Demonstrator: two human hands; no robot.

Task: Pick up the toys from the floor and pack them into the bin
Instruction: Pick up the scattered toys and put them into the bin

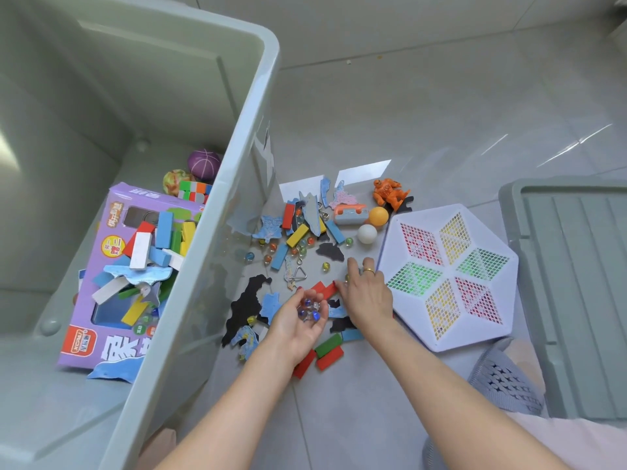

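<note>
A large grey-green bin [237,184] fills the left side; inside lie a purple toy box [101,300], coloured wooden blocks, a cube puzzle and two balls. On the floor to its right is a scatter of toys: coloured blocks [297,235], glass marbles [325,265], puzzle pieces [246,300], a metal triangle [298,273], an orange figure [388,193], an orange ball [378,216] and a white ball [367,234]. My left hand [298,320] is cupped palm-up around several marbles. My right hand [364,293] reaches palm-down onto the floor, fingertips at a marble beside a red block [322,288].
A white hexagonal game board [451,276] with coloured grids lies right of my right hand. The bin's lid [576,283] rests at the far right. A grey slipper [509,381] sits below the board. Bare tiles stretch beyond the toys.
</note>
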